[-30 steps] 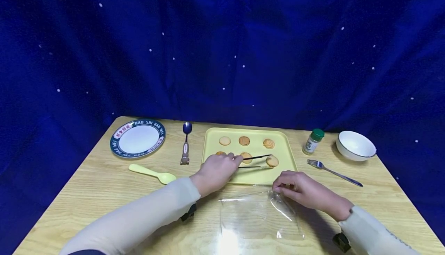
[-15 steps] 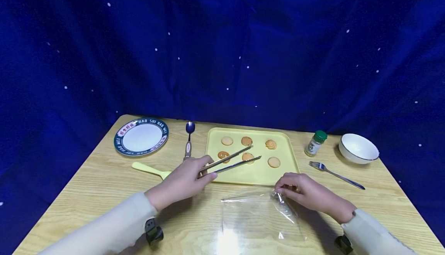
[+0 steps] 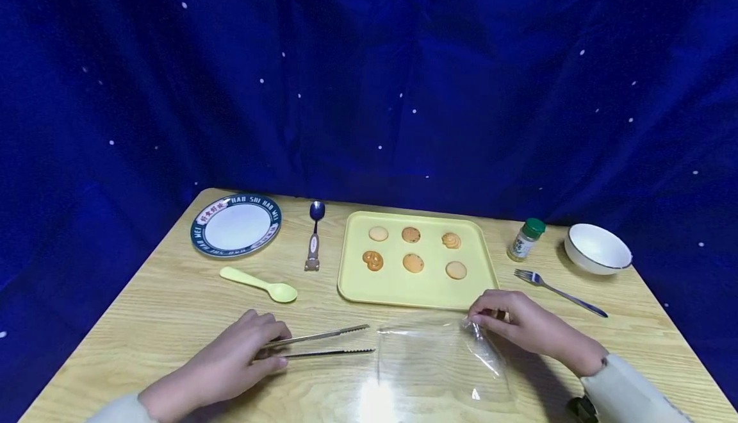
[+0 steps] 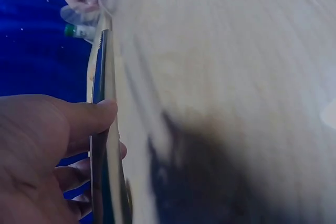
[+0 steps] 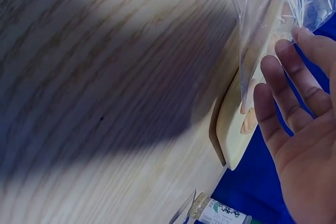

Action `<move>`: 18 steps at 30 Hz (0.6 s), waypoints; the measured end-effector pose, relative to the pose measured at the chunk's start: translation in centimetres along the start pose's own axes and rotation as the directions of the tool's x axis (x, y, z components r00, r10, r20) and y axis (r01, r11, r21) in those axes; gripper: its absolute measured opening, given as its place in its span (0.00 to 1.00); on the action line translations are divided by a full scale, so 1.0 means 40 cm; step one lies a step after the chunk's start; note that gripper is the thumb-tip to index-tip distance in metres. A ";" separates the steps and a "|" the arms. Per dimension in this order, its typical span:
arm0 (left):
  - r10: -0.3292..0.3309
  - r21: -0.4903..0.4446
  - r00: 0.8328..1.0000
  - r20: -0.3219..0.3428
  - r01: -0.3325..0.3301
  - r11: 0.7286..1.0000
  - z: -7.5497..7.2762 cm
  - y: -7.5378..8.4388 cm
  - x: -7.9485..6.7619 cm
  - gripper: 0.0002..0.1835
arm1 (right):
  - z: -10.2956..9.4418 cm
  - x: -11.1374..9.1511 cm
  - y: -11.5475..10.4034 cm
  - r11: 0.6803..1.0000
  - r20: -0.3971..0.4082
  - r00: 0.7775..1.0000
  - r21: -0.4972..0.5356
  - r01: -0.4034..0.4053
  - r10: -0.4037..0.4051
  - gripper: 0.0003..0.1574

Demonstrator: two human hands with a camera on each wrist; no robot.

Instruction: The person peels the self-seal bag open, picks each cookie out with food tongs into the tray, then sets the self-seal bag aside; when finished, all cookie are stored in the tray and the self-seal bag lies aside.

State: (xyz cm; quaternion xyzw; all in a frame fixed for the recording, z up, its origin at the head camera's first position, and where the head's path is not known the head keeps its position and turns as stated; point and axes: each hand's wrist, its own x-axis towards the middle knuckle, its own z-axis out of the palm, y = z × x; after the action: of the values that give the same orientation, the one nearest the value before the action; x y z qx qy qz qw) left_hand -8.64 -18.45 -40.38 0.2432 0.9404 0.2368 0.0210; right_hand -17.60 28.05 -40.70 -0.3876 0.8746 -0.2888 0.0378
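Note:
My left hand (image 3: 239, 359) grips a pair of metal tongs (image 3: 328, 334) low over the front of the table. The tongs' tips are apart, with nothing between them, and point right toward a clear plastic bag (image 3: 426, 359). In the left wrist view the thumb and fingers hold the tongs (image 4: 100, 145) from both sides. With thumb and fingertips, my right hand (image 3: 524, 323) pinches the bag's upper right corner; the right wrist view shows the bag (image 5: 310, 3) hanging from the fingertips. Behind the bag, a yellow tray (image 3: 403, 291) bears two rows of cookies, including a pretzel-shaped cookie (image 3: 373, 260).
At left are a blue-rimmed plate (image 3: 236, 225), a brown-handled spoon (image 3: 314, 237) and a yellow spoon (image 3: 259, 284). A fork (image 3: 559, 292), a green-capped shaker (image 3: 526, 240) and a white bowl (image 3: 596, 250) stand right of the tray. A blue curtain (image 3: 369, 77) hangs behind.
My left hand has drawn the tongs back from over the tray, left and toward me, down to the table front. The round cookie stays on the tray. My right hand still pinches the bag.

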 end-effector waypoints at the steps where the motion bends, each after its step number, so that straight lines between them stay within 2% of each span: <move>1: -0.002 0.010 1.000 0.003 0.002 1.000 0.003 -0.008 -0.004 0.10 | 0.002 -0.001 0.000 1.000 0.003 1.000 0.003 -0.003 0.003 0.06; 8: -0.049 0.029 0.998 0.029 0.048 0.998 0.016 -0.045 -0.015 0.11 | 0.011 -0.006 -0.004 1.000 0.000 1.000 0.006 0.011 -0.011 0.06; 11: -0.065 0.126 0.998 0.007 0.064 0.990 0.022 -0.047 -0.015 0.13 | 0.008 -0.006 -0.008 1.000 0.001 1.000 0.004 0.011 -0.011 0.05; 15: -0.078 0.285 0.997 -0.025 0.082 0.955 0.026 -0.041 -0.010 0.14 | 0.005 -0.002 -0.017 1.000 0.024 0.999 0.006 -0.027 0.027 0.05; 18: -0.100 0.338 0.995 -0.010 0.097 0.936 0.025 -0.036 -0.010 0.14 | 0.009 0.003 -0.022 0.999 0.050 0.998 0.019 -0.046 0.045 0.06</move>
State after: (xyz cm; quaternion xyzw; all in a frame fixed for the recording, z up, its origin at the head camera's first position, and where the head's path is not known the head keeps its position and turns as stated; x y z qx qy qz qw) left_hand -8.78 -19.32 -41.95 0.1967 0.9779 0.0699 -0.0055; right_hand -17.01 27.32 -40.53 -0.3740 0.8791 -0.2870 0.0701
